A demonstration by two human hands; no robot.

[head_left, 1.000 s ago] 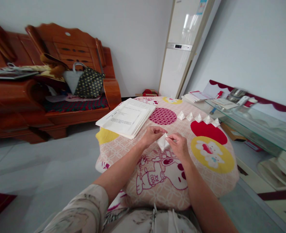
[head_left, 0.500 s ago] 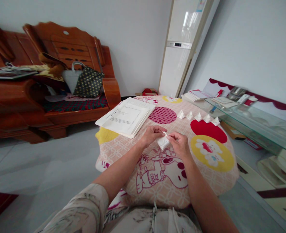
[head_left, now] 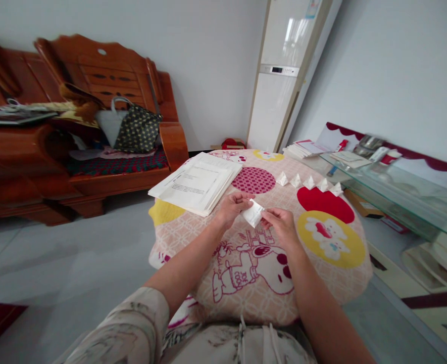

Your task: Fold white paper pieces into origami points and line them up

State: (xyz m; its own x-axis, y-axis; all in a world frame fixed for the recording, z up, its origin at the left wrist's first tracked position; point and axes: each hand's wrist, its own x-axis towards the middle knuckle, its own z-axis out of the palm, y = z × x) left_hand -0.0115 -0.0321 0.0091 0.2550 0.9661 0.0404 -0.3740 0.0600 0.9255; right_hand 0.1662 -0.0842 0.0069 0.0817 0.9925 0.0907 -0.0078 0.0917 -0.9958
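Observation:
Between my hands, above the patterned tablecloth [head_left: 246, 298], is a small folded white paper [head_left: 253, 214], roughly square. My left hand [head_left: 234, 209] pinches its left corner. The fingers of my right hand [head_left: 280, 222] are closed on its right corner. Farther right on the cloth, several small folded paper pieces [head_left: 309, 182] with pointed tops stand in a row. A stack of printed sheets [head_left: 196, 183] lies to the left, beyond my left hand.
At the right a glass-topped cabinet [head_left: 401, 197] carries metal bowls [head_left: 367, 145] and papers. Behind the table stands a tall white air conditioner [head_left: 274, 96]. A wooden sofa [head_left: 105, 71] with a dark patterned bag [head_left: 138, 129] is at the left.
The folded paper has turned in my fingers and now shows a flatter, squarer face. My left hand has shifted slightly up and left; the paper row and the stack stay put.

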